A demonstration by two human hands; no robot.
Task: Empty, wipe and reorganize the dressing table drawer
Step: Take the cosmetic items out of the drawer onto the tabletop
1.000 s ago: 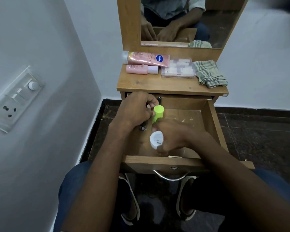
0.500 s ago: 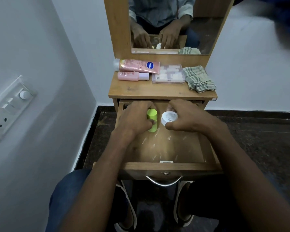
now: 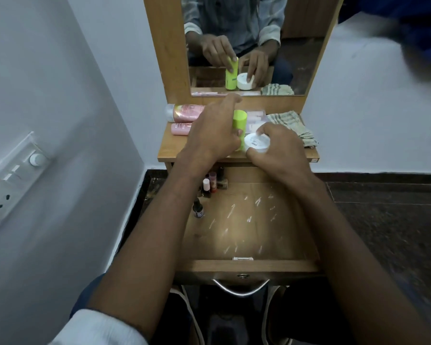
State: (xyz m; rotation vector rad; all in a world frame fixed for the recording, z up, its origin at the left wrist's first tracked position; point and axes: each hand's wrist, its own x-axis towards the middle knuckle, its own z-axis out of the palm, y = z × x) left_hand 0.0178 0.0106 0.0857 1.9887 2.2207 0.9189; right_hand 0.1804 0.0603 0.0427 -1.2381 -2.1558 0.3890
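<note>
A: Fingers first. Left?
B: Left hand (image 3: 213, 131) fingers wrap a lime-green bottle (image 3: 239, 125), upright, base down at the counter (image 3: 174, 151); index finger sticks out straight over the top.
A: Right?
B: Right hand (image 3: 275, 148) fingers curl round the rim of a white round jar (image 3: 256, 143), thumb on the near side. Jar sits just beside the green bottle, touching or nearly, can't tell which.
A: What else is on the counter?
B: Big pink lotion bottle (image 3: 184, 112) lying on its side at back left, smaller pink bottle (image 3: 181, 128) lying in front of it. Clear plastic box (image 3: 255, 115) behind the hands, mostly hidden. Checked cloth (image 3: 290, 124) bunched at the right end.
A: Drawer?
B: Drawer (image 3: 249, 266) pulled out below the counter, metal handle (image 3: 240, 287) on the front. Nail polish bottles (image 3: 208, 185) clustered in the back left corner, one more small bottle (image 3: 198, 210) nearer along the left wall. White streaks on the drawer floor.
A: Mirror?
B: Mirror (image 3: 249, 46) above the counter reflects both hands, bottle, jar. Switchboard (image 3: 13, 180) on the left wall.
</note>
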